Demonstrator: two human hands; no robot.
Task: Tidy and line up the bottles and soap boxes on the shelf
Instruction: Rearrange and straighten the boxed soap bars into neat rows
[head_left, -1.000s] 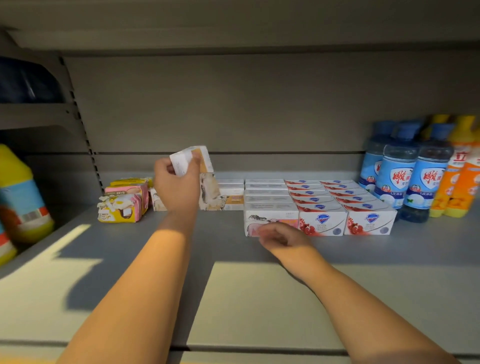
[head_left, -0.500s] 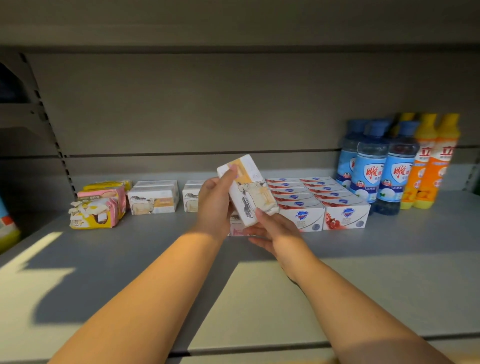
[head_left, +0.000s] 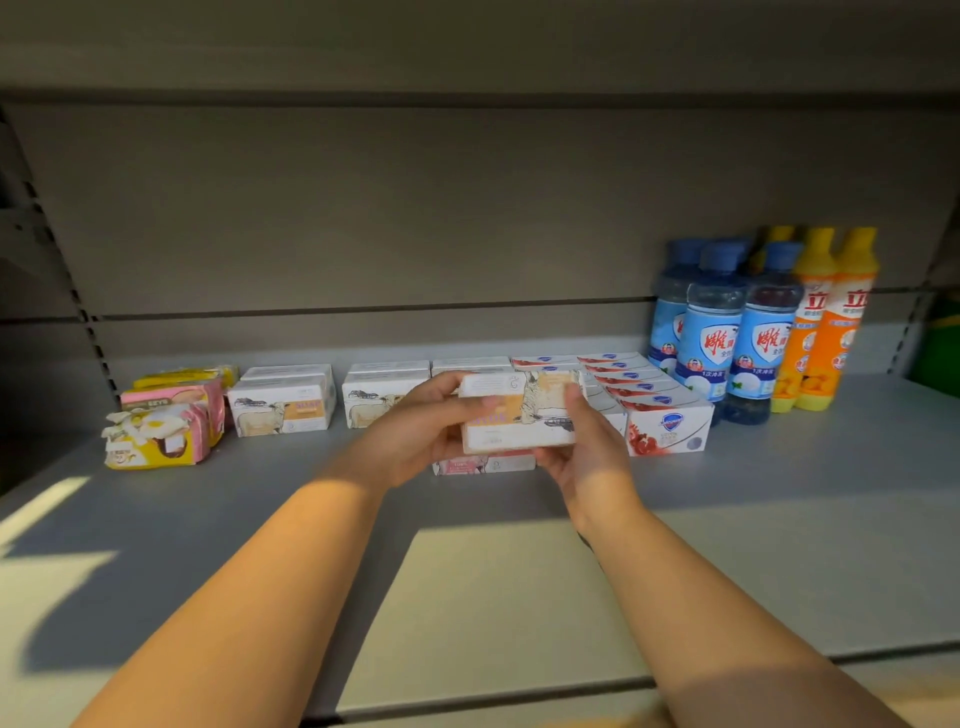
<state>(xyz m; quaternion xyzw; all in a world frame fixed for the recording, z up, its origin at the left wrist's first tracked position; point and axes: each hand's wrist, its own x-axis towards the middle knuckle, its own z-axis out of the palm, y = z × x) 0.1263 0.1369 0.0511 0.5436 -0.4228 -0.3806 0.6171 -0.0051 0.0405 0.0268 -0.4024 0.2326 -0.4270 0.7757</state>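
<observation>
A white-and-orange rectangular cardboard soap box (head_left: 519, 413) was held level just above the grey metal shelf (head_left: 779, 499), over a pink-and-white soap box (head_left: 480, 464) lying at the front. Its left end was gripped by the left hand (head_left: 415, 434) and its right end by the right hand (head_left: 584, 452), fingers curled round it. It was judged light, stiff but crushable, and best taken by its short ends.

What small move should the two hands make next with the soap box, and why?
Probably lower the soap box onto the pink-fronted box just below. The left hand and right hand hold it right over that box, beside the red-and-white row.
</observation>
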